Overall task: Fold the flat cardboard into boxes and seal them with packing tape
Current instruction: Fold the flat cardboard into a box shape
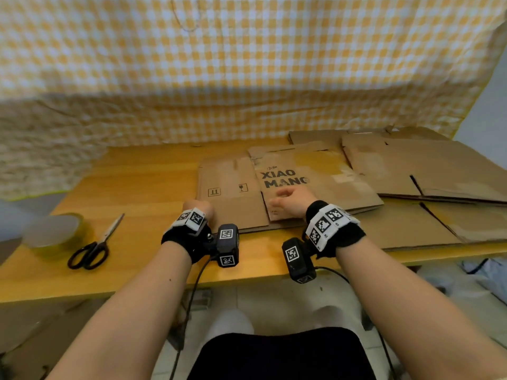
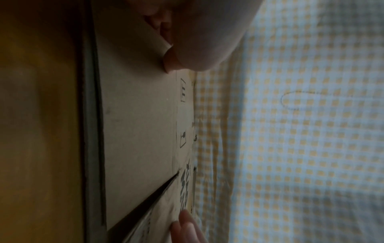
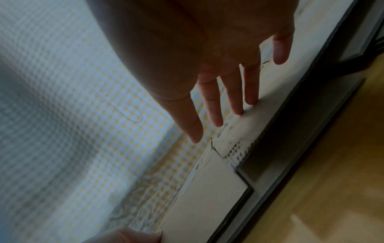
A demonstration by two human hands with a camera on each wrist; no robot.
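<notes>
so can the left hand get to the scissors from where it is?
Probably yes. The scissors lie on bare table to the left of the left hand, with nothing between them; the hand would first have to let go of the cardboard.

On the tabletop (image 1: 153, 185) the flat cardboard (image 1: 233, 185) lies centre, overlapped on its right by more flattened boxes (image 1: 411, 171). Far left sits the tape roll (image 1: 53, 230), the scissors (image 1: 94, 244) just right of it. A cloth (image 1: 247, 64) hangs behind.

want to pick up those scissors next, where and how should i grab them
Take the scissors by the black handle loops, coming from the near table edge. They lie flat, closed, loops toward the person, blades pointing away. The left hand is closer; the tape roll sits just left of them.
</notes>
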